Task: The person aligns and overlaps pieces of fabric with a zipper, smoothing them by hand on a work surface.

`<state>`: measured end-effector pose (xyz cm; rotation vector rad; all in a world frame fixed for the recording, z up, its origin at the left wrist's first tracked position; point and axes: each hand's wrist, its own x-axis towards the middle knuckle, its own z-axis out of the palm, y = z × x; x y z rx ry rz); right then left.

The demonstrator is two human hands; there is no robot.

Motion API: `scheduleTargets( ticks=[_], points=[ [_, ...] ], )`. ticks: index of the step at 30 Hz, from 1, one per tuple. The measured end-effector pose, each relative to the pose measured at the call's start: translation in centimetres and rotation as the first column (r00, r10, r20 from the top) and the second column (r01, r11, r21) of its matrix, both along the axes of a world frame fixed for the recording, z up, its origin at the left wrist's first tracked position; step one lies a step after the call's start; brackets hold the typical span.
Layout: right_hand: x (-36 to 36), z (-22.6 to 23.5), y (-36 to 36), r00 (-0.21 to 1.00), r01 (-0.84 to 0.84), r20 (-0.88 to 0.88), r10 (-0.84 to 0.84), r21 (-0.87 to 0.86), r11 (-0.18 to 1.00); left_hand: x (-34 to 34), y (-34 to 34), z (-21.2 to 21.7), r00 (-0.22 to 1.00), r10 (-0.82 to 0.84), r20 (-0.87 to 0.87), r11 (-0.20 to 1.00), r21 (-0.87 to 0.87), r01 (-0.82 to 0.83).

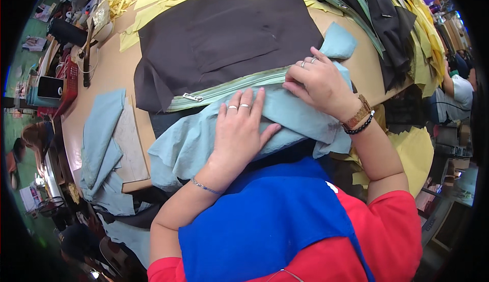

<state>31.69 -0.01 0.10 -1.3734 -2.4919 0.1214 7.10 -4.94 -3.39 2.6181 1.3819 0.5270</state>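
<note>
Pressing flat on a pale blue cloth (204, 139), the left hand (239, 129) lies palm down with its fingers (247, 101) straight, close together and pointing away from the person, thumb spread toward the right; it grips nothing. Its forearm comes up from the lower left, a thin bracelet at the wrist. The right hand (318, 83) sits just beyond and to the right, knuckles raised, its fingers curled down and pinching the folded edge of the same cloth where it meets a light green zipper (229, 89). That wrist is bent, wearing a wooden watch and a dark bead bracelet, and the forearm runs back to the lower right. The cloth lies bunched across the near edge of the desk (109, 68), partly over a dark brown fabric (224, 32) spread further away. The zipper runs along the seam between the two, its metal pull toward the left. More pale blue pieces (99, 139) rest on the left of the desk, well apart from both hands.
</note>
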Motion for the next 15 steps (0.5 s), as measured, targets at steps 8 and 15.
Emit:
scheduleTargets(
  ticks=[8,15],
  points=[
    [0.4,-0.5,-0.2,0.925,0.281,-0.192,-0.327,-0.233,0.931,0.5,0.2,-0.3,0.998,0.016,-0.056,0.999,0.043,-0.013],
    [0.2,-0.6,-0.2,0.906,0.345,-0.145,-0.398,-0.292,0.892,0.6,0.4,-0.1,0.996,0.02,-0.082,1.0,0.022,-0.018]
  ],
)
